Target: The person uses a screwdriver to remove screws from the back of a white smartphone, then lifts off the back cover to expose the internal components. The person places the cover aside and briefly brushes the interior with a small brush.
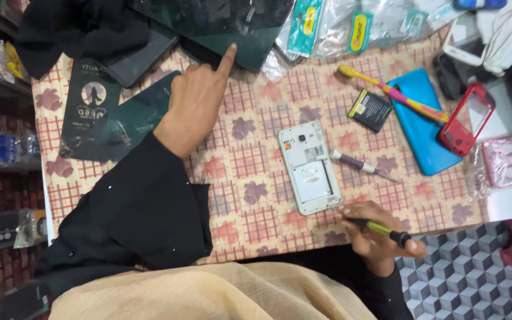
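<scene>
My left hand (pixel 195 105) reaches up the table with its other fingers curled and its index fingertip touching the edge of a dark glass panel (pixel 220 26). It holds nothing. My right hand (pixel 374 234), at the table's near edge, grips a screwdriver (pixel 380 230) with a yellow-green shaft and a black handle. The tool's tip points at the lower corner of a white phone (pixel 309 169), which lies face down with its back cover off and its battery bay bare.
A purple-handled screwdriver (pixel 360 164) lies right of the phone. Further right are a black battery (pixel 370 110), a yellow and pink toothbrush (pixel 392 92), a blue back cover (pixel 422 121) and a red phone frame (pixel 466 118). Plastic packets (pixel 351 26) line the far edge; dark cards (pixel 93 101) lie left.
</scene>
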